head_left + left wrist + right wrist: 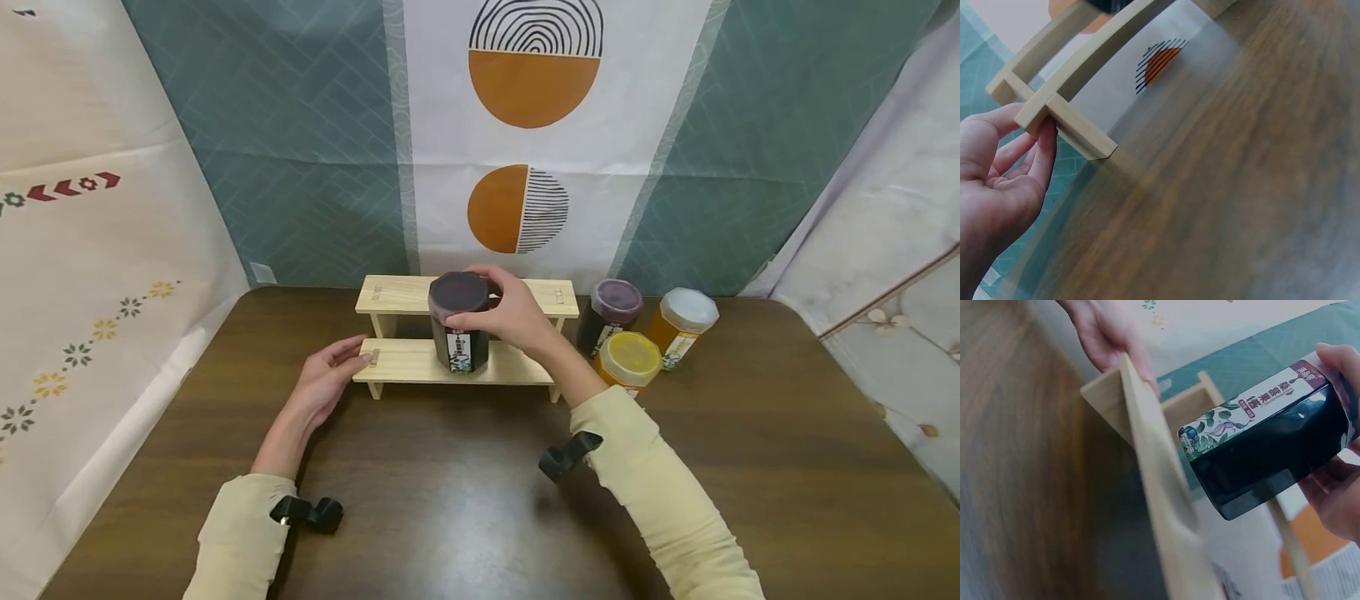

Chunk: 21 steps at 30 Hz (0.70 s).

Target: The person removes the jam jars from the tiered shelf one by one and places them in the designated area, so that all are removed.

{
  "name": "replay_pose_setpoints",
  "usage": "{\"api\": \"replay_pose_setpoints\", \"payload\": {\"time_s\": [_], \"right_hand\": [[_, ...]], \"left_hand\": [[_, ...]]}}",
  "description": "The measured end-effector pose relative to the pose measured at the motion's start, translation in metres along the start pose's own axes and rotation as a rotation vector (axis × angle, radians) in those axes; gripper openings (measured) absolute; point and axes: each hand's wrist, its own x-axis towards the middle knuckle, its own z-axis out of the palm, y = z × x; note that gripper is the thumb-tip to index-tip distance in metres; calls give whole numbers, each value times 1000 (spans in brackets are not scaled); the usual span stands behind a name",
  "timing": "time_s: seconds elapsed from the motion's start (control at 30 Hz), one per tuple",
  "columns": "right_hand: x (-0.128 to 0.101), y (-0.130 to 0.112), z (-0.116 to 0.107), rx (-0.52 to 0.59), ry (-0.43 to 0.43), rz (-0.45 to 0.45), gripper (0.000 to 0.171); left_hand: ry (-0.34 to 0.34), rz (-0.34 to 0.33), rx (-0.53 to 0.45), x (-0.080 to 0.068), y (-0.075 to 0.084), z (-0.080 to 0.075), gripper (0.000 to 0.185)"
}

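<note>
Dark jar (1272,444), gripped by right hand (1335,487): floral label beside fingertips, Chinese characters, too blurred to read. Nothing else legible.

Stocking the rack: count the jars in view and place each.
4. One dark jar gripped by the right hand over the lower shelf; right of the rack, a dark jar, yellow-lidded jar and white-lidded jar. No others visible.

Pale wood two-step rack (420,360) on dark brown woodgrain table (465,500). On rack: near-black jar (459,332), dark purple lid, white floral label. Right of rack: another dark jar (609,315), two amber jars (678,327), lids whitish and yellowish, probably translucent. Behind rack: teal backdrop (300,150), orange half-circles.
</note>
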Motion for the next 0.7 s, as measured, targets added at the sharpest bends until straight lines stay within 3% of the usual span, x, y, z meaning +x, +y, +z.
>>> {"api": "replay_pose_setpoints", "payload": {"time_s": [0.3, 0.7], "right_hand": [[-21, -30, -48, 84, -53, -62, 66], [-54, -44, -125, 110, 42, -166, 52]], "left_hand": [[-20, 4, 3, -2, -1, -2, 58], [-14, -16, 23, -1, 1, -1, 60]]}}
